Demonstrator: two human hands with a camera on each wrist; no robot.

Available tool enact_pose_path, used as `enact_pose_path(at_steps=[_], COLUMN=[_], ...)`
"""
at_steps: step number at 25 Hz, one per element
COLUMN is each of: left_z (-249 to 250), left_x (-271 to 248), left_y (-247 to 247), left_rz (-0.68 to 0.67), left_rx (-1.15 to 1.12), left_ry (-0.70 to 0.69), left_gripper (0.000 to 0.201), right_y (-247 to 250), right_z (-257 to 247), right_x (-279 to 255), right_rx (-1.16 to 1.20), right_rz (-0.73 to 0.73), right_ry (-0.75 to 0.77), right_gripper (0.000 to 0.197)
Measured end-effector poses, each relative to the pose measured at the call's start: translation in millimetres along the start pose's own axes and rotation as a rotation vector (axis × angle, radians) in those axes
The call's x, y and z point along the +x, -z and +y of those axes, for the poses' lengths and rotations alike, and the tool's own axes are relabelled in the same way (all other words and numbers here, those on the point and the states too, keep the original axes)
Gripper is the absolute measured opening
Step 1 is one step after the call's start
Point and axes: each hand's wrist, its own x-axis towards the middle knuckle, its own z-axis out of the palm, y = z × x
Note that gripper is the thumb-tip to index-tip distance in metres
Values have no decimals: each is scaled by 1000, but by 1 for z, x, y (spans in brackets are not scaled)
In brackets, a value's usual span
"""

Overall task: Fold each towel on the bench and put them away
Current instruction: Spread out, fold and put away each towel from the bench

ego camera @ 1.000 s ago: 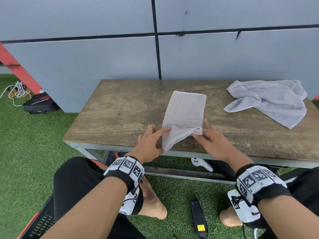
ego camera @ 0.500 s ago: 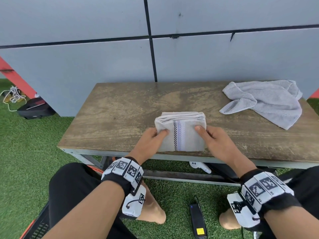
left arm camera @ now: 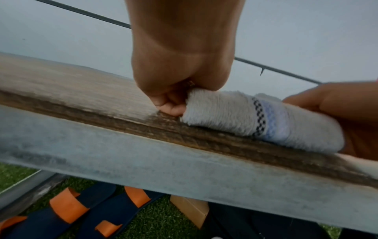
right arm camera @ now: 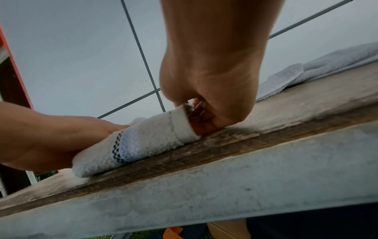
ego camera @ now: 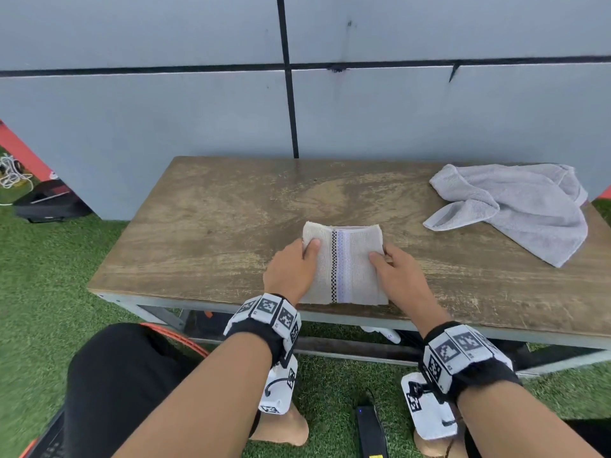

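Hands gripping opposite sides of folded beige towel (ego camera: 344,266) at bench (ego camera: 205,233) front edge: left hand (ego camera: 291,269) and right hand (ego camera: 400,276) thumbs on top, fingers curled underneath. Crumpled grey towel (ego camera: 519,206) at far right corner.

Soft, even daylight without hard shadows; wide-angle edges bend, wrist views slightly blurred.
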Motion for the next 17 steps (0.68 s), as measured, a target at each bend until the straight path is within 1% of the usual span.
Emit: enact_pose_path(at_steps=[3,7,13,17], left_z=[4,8,9,9], left_x=[9,15,23,25], left_y=[-1,-3,-4,-3], left_rz=[10,13,11,-12], left_rx=[70,84,88,75], left_ry=[36,96,178,196], left_gripper=[54,62,70,77], right_y=[-3,-4,-4,-6], right_z=[0,-1,1,1], right_x=[5,9,22,25], right_rx=[-50,-70,-104,-137], right_rz=[42,73,88,100], right_ry=[7,7,-65,-100], right_gripper=[30,28,37,34])
